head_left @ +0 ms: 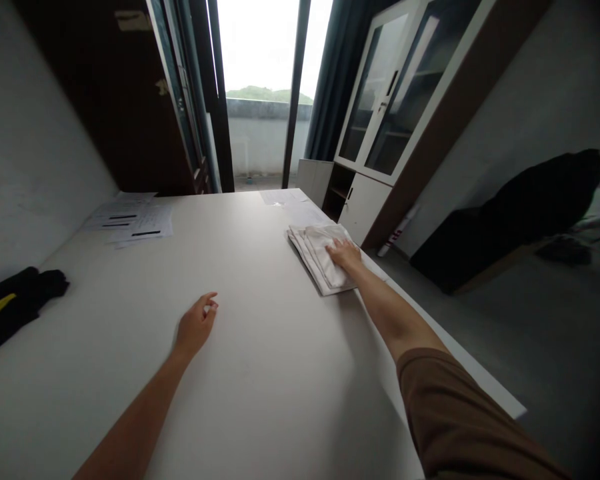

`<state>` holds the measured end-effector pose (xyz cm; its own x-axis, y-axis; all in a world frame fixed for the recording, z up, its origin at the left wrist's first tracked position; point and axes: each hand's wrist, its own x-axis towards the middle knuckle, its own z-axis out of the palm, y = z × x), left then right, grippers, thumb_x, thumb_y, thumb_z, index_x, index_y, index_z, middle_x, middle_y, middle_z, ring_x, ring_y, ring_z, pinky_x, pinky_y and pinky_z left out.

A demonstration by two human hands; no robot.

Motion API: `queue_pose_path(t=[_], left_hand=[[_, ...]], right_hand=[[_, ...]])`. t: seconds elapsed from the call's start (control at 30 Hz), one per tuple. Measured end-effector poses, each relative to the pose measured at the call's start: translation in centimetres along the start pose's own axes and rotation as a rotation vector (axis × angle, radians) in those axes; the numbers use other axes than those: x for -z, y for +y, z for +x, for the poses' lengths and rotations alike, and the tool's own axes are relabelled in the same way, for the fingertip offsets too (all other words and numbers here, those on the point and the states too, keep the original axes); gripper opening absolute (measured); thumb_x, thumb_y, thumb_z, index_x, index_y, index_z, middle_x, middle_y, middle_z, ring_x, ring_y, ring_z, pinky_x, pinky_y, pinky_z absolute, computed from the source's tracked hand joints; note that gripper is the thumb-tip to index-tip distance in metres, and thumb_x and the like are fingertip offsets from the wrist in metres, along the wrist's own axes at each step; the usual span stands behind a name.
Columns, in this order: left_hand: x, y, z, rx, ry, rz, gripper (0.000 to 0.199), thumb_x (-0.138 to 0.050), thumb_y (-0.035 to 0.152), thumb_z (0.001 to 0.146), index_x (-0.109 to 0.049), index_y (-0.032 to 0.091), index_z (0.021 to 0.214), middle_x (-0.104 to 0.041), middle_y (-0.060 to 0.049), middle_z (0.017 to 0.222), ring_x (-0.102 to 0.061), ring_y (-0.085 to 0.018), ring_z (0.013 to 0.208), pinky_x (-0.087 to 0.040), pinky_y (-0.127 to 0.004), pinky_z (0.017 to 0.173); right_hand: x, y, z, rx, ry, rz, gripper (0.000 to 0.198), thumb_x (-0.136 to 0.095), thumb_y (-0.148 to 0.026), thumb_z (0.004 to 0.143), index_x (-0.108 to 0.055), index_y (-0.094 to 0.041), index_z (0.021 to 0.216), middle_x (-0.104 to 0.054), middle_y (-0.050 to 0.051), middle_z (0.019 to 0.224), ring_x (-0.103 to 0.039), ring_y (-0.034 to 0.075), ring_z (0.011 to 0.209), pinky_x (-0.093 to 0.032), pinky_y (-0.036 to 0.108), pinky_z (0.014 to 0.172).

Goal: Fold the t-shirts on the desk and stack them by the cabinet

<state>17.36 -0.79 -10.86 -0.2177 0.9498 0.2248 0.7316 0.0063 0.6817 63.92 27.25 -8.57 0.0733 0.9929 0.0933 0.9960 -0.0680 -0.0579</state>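
A folded white cloth lies in several layers near the table's right edge. My right hand rests on top of it, palm down with the fingers spread, pressing rather than gripping as far as I can see. My left hand is over the middle of the white table, well apart from the cloth. Its fingers are loosely bent, the index finger reaches forward, and nothing is held.
Papers with dark pens or strips lie at the table's far left. A dark bundle with a yellow part sits at the left edge. More sheets lie beyond the cloth. A white cabinet stands past the right edge.
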Motion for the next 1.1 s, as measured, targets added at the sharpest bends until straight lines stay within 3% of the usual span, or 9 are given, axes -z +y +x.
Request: queue_pose_path(t=[0.1, 0.23, 0.4, 0.63, 0.77, 1.1], left_hand=[[0.0, 0.1, 0.0, -0.005, -0.002, 0.013, 0.037, -0.048, 0.037, 0.095, -0.060, 0.027, 0.129, -0.071, 0.001, 0.102, -0.056, -0.012, 0.060, -0.043, -0.026, 0.062], [0.1, 0.1, -0.1, -0.018, -0.003, 0.012, 0.037, -0.048, 0.036, 0.095, -0.060, 0.026, 0.129, -0.071, 0.001, 0.104, -0.057, -0.012, 0.061, -0.044, -0.026, 0.063], [0.2, 0.1, -0.1, -0.030, -0.006, 0.018, 0.036, -0.047, 0.035, 0.096, -0.060, 0.026, 0.129, -0.072, 0.000, 0.104, -0.058, -0.013, 0.063, -0.044, -0.025, 0.062], [0.3, 0.2, -0.2, -0.048, -0.012, 0.025, 0.036, -0.048, 0.037, 0.096, -0.062, 0.027, 0.128, -0.072, 0.001, 0.102, -0.057, -0.013, 0.062, -0.044, -0.025, 0.062], [0.4, 0.3, -0.2, -0.048, -0.008, 0.035, 0.037, -0.048, 0.036, 0.095, -0.062, 0.026, 0.128, -0.072, 0.000, 0.102, -0.057, -0.013, 0.062, -0.043, -0.025, 0.062], [0.3, 0.1, -0.3, -0.059, -0.017, 0.024, 0.037, -0.048, 0.037, 0.096, -0.062, 0.026, 0.128, -0.072, 0.000, 0.102, -0.058, -0.013, 0.063, -0.043, -0.024, 0.061]], right_hand=[[-0.2, -1.1, -1.7, -0.075, 0.037, -0.010, 0.072, -0.029, -0.066, 0.100, -0.042, -0.020, 0.154, -0.046, 0.022, 0.149, -0.043, 0.039, 0.135, -0.034, 0.058, 0.109], [0.0, -1.7, -2.8, -0.059, 0.004, 0.010, 0.075, -0.031, -0.068, 0.099, -0.033, -0.023, 0.158, -0.038, 0.020, 0.156, -0.039, 0.039, 0.139, -0.036, 0.057, 0.108], [0.2, -0.1, -4.7, 0.051, -0.018, 0.009, 0.075, -0.037, -0.066, 0.099, -0.031, -0.023, 0.160, -0.038, 0.016, 0.159, -0.036, 0.035, 0.143, -0.031, 0.052, 0.115], [-1.1, 1.3, -10.7, 0.051, 0.154, -0.063, 0.073, -0.034, -0.063, 0.100, -0.027, -0.024, 0.162, -0.032, 0.015, 0.163, -0.028, 0.035, 0.148, -0.023, 0.053, 0.119], [-0.8, 1.8, -11.7, 0.060, 0.068, -0.053, 0.075, -0.037, -0.068, 0.098, -0.028, -0.030, 0.162, -0.030, 0.012, 0.165, -0.028, 0.036, 0.149, -0.024, 0.056, 0.117], [-2.0, 2.2, -15.1, -0.084, 0.140, -0.031, 0.080, -0.031, -0.070, 0.098, -0.021, -0.025, 0.164, -0.028, 0.018, 0.164, -0.022, 0.043, 0.149, -0.018, 0.065, 0.115]])
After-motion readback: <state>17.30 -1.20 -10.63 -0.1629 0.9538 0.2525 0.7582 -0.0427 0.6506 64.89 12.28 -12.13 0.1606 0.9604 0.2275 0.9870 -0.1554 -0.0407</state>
